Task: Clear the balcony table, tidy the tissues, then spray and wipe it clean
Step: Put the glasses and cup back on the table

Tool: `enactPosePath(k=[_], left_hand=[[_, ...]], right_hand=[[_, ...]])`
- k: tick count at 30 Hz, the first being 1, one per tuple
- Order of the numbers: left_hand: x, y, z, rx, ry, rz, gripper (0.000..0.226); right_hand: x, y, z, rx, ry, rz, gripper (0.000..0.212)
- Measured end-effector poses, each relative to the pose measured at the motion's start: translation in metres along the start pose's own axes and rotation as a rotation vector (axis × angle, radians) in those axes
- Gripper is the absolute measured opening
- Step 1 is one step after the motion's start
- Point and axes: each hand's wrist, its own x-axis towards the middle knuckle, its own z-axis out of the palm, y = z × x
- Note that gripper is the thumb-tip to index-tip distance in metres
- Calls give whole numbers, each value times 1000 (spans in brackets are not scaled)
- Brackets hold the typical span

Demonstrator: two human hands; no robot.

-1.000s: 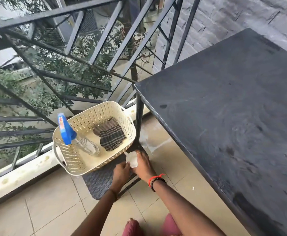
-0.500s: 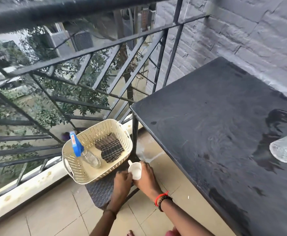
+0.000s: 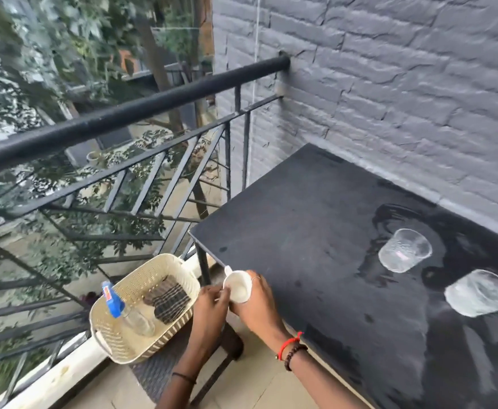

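While left hand [image 3: 209, 307], right hand [image 3: 258, 309] grip white cup [image 3: 239, 287], mouth up, handle away

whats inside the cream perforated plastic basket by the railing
A clear spray bottle with a blue trigger head and a folded dark striped cloth; whatever lies beneath them is covered.

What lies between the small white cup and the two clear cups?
Only the right hand holding the white cup, then bare wet tabletop; the head view shows it.
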Motion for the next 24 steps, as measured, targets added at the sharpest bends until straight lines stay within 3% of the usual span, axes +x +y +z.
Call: enactPosePath(k=[6,10,18,21,24], left_hand=[[7,61,61,-100,-107,81,44],[4,93,117,-86,-277,49,27],[-5,138,228,-73,-710,192,73],[-12,148,265,17,-818,222,73],[-18,150,289,128,-858,262,58]], right_hand=[[2,13,-82,59,252,104,58],[-4,43,-140,33,383,226,56],[-38,110,-237,13,584,471,56],[-46,138,-256,-34,614,560,57],[-49,155,-265,7,620,631,60]])
